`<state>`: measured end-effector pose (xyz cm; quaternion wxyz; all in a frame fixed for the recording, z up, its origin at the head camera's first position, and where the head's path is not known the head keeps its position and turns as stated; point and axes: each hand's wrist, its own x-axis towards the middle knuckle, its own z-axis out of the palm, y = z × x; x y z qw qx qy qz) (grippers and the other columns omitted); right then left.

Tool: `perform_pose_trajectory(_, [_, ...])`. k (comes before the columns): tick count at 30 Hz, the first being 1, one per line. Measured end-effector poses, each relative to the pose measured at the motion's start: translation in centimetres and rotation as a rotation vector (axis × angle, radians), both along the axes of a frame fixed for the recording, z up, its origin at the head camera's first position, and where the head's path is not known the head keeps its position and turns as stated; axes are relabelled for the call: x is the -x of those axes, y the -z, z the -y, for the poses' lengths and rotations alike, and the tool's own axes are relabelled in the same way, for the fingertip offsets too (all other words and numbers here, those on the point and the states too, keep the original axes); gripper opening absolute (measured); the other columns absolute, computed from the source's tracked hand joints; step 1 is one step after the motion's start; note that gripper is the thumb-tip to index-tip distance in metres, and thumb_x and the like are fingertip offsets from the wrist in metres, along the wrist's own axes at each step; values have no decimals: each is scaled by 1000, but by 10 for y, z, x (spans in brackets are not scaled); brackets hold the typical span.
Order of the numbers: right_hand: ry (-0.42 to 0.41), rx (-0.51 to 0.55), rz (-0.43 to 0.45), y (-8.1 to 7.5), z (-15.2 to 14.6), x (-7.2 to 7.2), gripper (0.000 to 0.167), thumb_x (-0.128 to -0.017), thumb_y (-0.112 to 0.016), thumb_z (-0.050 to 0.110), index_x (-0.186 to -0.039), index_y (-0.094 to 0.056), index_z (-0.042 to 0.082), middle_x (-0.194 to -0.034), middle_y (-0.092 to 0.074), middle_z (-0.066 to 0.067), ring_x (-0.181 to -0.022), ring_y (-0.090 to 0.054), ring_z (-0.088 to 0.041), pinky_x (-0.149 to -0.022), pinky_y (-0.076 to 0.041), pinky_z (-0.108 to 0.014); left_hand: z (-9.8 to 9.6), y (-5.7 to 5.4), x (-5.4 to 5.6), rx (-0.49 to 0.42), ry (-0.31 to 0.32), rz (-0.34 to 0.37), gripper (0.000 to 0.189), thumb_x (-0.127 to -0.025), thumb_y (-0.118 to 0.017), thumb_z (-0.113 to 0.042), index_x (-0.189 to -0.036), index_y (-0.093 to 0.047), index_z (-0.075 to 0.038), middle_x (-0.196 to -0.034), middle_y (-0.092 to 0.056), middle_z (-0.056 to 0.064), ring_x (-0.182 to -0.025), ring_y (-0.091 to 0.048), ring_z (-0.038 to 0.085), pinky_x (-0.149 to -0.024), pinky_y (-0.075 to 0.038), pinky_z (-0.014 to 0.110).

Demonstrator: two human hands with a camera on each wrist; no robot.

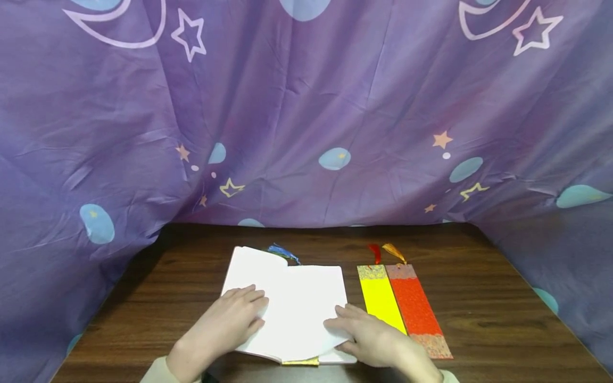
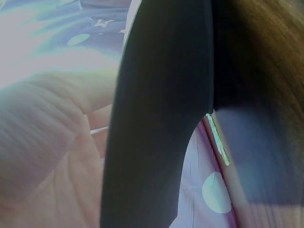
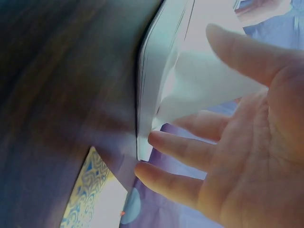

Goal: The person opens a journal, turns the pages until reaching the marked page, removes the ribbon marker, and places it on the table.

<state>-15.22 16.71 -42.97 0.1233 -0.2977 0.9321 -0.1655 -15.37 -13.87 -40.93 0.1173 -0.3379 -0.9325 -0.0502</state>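
Observation:
A notebook with blank white pages lies spread on the wooden table. My left hand rests on its left page, fingers extended. At the right edge is my right hand, its fingers fairly straight against the page side. One loose page bends up between that hand's thumb and index finger; thumb and fingers stand apart. Below the notebook's bottom edge pokes a patterned yellow strip, and a blue tassel shows at its top. In the left wrist view a dark shape hides most of the work.
Right of the notebook lie a yellow bookmark with a red tassel and a red bookmark with an orange tassel, side by side. A purple cloth with moons and stars hangs behind the wooden table.

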Motion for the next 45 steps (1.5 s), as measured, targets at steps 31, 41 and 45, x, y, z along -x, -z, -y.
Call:
perform_pose_trajectory(31, [320, 754, -44, -6, 63, -1, 93, -83, -76, 7, -156, -18, 12, -159, -19, -15, -132, -41, -43, -95, -48, -56, -1, -3, 4, -36, 42, -82, 23, -86, -72, -19, -105, -69, -6, -110, -68, 10, -108, -63, 30, -95, -50, 45])
perform_pose_trajectory(41, [345, 909, 85, -7, 93, 1, 82, -85, -73, 11, -151, -25, 9, -141, -39, -22, -120, -50, -40, -93, -51, -50, -1, -2, 7, -71, 88, -181, 12, -85, -71, -17, -94, -67, -12, -88, -65, -1, -86, -63, 17, -88, -51, 39])
perform_pose_trajectory(45, [330, 899, 56, -7, 105, 1, 70, -84, -73, 8, -144, -37, 6, -136, -43, -20, -118, -52, -37, -90, -53, -47, 0, -3, 7, -67, 87, -209, 14, -82, -72, -13, -93, -67, -8, -89, -65, 1, -89, -63, 19, -89, -51, 40])
